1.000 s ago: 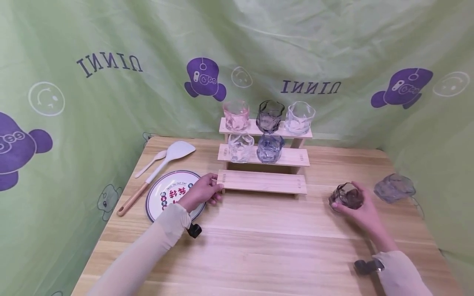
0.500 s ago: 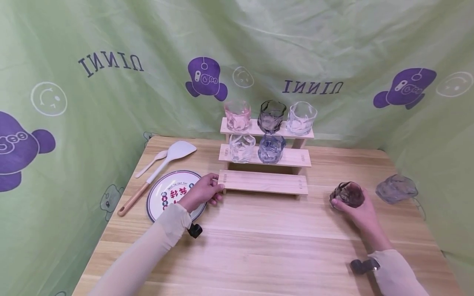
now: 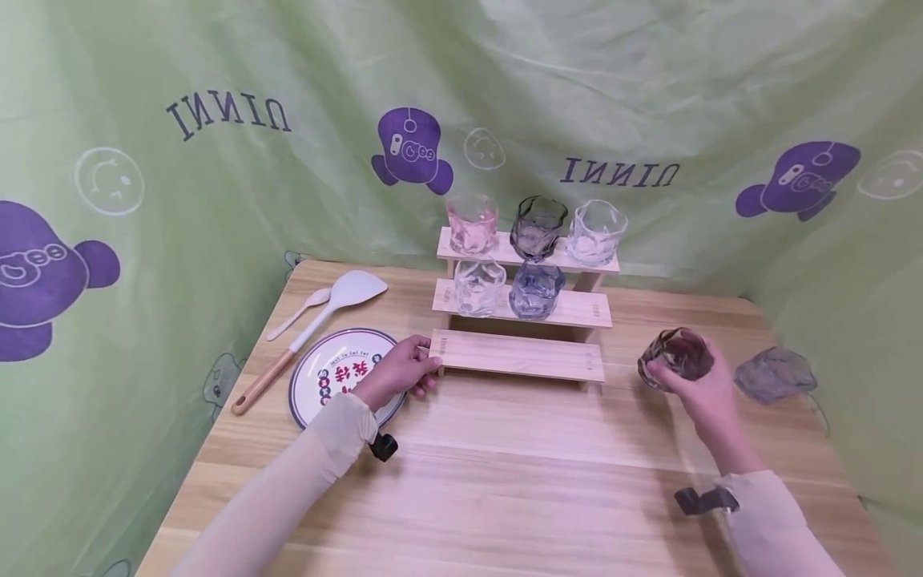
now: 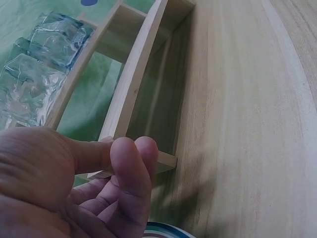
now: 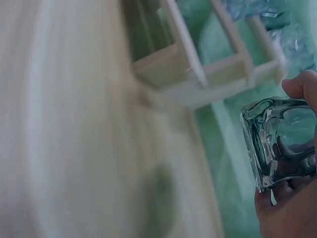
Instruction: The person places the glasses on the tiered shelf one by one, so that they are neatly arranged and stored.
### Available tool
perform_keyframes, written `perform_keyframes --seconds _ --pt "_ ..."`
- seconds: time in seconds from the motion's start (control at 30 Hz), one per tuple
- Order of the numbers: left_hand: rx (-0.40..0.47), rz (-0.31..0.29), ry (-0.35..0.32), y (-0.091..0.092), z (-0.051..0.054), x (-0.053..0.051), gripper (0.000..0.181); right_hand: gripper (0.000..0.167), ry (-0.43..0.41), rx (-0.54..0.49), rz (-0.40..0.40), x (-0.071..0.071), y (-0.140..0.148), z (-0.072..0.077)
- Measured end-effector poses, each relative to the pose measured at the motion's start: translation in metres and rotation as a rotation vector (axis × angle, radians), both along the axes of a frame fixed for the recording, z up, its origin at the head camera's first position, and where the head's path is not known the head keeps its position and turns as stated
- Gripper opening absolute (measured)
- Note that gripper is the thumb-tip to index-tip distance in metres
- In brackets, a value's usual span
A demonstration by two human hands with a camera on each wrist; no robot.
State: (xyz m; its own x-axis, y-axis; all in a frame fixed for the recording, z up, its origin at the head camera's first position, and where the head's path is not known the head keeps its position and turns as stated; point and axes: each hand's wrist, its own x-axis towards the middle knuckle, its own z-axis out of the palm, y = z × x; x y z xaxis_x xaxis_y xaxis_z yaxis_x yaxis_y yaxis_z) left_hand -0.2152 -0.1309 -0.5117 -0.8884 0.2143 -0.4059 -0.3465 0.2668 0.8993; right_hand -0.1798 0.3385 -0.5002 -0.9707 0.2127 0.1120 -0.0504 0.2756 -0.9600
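My right hand (image 3: 710,405) grips a dark smoky tumbler (image 3: 676,358) and holds it a little above the table, right of the rack. In the right wrist view, fingers and thumb wrap the sides of this glass (image 5: 280,144). A three-step wooden rack (image 3: 519,355) stands at the centre. My left hand (image 3: 399,373) pinches the left end of its lowest step, which is bare. Pink, dark grey and clear tumblers stand on the top step. A clear tumbler (image 3: 479,287) and a blue one (image 3: 537,290) occupy the middle step.
Another greyish tumbler (image 3: 775,375) appears to lie on its side near the right table edge. A printed plate (image 3: 310,401) lies partly under my left hand. Left of it are a white turner (image 3: 353,288) with a wooden handle and a small pale spoon (image 3: 292,319).
My right hand has raised the dark tumbler off the tabletop and tilted it slightly. My left hand keeps its hold on the rack. The head view has shifted a little.
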Motion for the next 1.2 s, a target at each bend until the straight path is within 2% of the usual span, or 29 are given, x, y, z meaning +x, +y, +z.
perform_keyframes --seconds 0.2,0.3,0.37,0.53,0.73,0.9,1.2 --pt "0.005 -0.008 -0.001 0.000 -0.001 0.000 0.044 0.075 0.002 0.043 0.066 -0.023 -0.027 0.036" --pt "0.002 0.000 -0.004 -0.001 -0.002 0.000 0.044 0.076 0.023 0.023 0.104 -0.036 -0.045 0.045" --pt "-0.002 0.004 -0.005 0.000 -0.002 -0.001 0.046 0.078 0.033 0.064 0.104 -0.044 -0.058 0.049" --pt "-0.012 0.006 -0.004 0.001 -0.003 -0.002 0.049 0.080 0.059 0.090 0.089 -0.062 -0.084 0.049" --pt "-0.024 0.017 0.000 0.002 -0.003 -0.001 0.046 0.084 0.053 0.113 0.023 -0.077 -0.103 0.043" --pt "-0.024 0.017 0.001 0.002 -0.004 -0.001 0.047 0.087 0.070 0.135 0.002 -0.082 -0.109 0.038" --pt "-0.023 0.021 -0.004 0.001 -0.008 -0.004 0.048 0.095 0.118 0.166 0.043 -0.084 -0.107 0.031"
